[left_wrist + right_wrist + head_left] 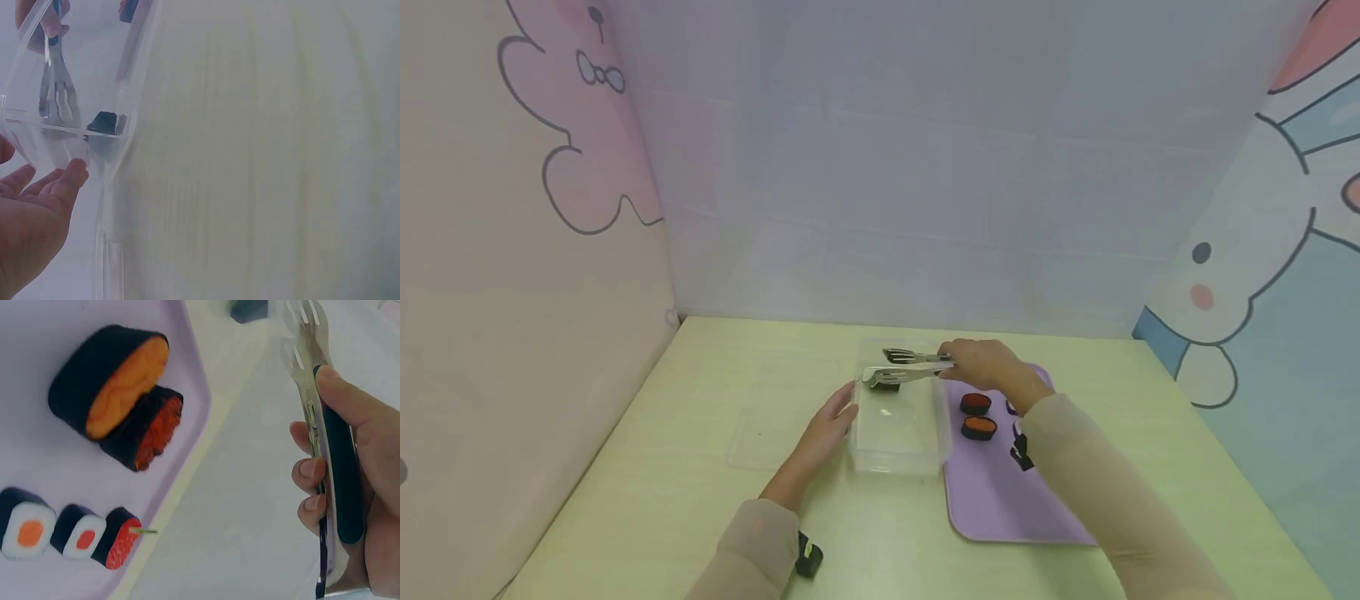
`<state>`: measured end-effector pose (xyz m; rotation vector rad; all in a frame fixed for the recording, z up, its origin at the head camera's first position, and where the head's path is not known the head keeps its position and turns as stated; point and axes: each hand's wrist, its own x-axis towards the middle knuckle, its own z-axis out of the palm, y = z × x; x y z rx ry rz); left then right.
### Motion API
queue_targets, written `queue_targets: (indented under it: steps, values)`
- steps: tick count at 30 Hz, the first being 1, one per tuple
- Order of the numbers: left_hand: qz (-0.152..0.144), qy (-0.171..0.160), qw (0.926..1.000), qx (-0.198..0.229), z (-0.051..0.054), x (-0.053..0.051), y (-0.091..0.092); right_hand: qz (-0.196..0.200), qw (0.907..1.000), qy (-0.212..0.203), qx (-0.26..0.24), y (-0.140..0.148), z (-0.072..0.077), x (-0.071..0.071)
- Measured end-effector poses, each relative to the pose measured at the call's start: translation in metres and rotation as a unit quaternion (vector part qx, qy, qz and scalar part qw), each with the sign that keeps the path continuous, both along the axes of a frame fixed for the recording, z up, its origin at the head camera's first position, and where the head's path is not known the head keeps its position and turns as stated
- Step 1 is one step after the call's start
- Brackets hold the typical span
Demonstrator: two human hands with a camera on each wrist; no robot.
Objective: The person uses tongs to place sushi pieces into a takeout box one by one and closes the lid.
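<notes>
Above the clear container, my right grip is wrapped round a pair of tongs, whose arms stand apart with nothing that I can see between them. One dark piece sits inside the container toward its left wall, just beside the tongs' tips. Outside that same wall, my left grip has its fingers extended and loose, clamped on nothing; I cannot tell how firmly they press.

To do this well, I judge that the left fingers should steady the thin plastic without bowing it, and that the tongs should give only a light pinch, since the piece may dent. Lining up the tips before lowering them would avoid nudging it.

As for edges, the lavender tray has its rim right by the container's right wall, so a low sideways sweep could catch either; lifting over both seems safer. The orange-topped piece and the red-topped piece lie near that rim. Left of the container, a clear lid lies flat on the surface, and the most room looks to be overhead.
</notes>
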<state>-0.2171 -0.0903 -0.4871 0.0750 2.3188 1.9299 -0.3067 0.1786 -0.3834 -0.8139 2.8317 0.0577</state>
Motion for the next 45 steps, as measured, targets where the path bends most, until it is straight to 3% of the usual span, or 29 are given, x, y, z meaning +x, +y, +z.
queue_targets:
  steps: [5,9,13,17,21,25,29,37,45]
  values:
    - [0.001,0.002,1.0000,0.001,0.001,-0.001,-0.001,-0.043,0.9954,-0.030,-0.079,0.023,0.014,0.007]
    - [0.002,-0.003,1.0000,0.000,0.003,-0.001,-0.004,-0.082,0.9827,-0.068,-0.151,0.045,0.020,0.011]
    - [0.008,-0.008,0.9999,0.004,0.005,0.000,-0.005,-0.108,0.9732,-0.084,-0.185,0.069,0.024,0.016]
    - [0.008,-0.007,0.9999,0.004,0.006,-0.001,-0.005,-0.108,0.9754,-0.081,-0.174,0.092,0.026,0.028]
    - [0.006,-0.007,1.0000,0.001,0.004,-0.002,-0.005,-0.090,0.9854,-0.041,-0.139,0.116,0.025,0.042]
    - [0.006,-0.007,1.0000,0.001,0.004,-0.002,-0.005,-0.083,0.9922,0.010,-0.093,0.138,0.018,0.054]
    - [0.006,-0.007,1.0000,0.001,0.004,-0.001,-0.005,-0.072,0.9942,0.032,-0.073,0.154,0.004,0.061]
    - [0.006,-0.006,1.0000,0.000,0.004,0.000,-0.007,-0.073,0.9925,0.039,-0.090,0.163,-0.013,0.061]
    - [-0.004,-0.003,0.9999,0.009,0.002,0.002,-0.008,-0.048,0.9939,0.027,-0.096,0.159,-0.025,0.051]
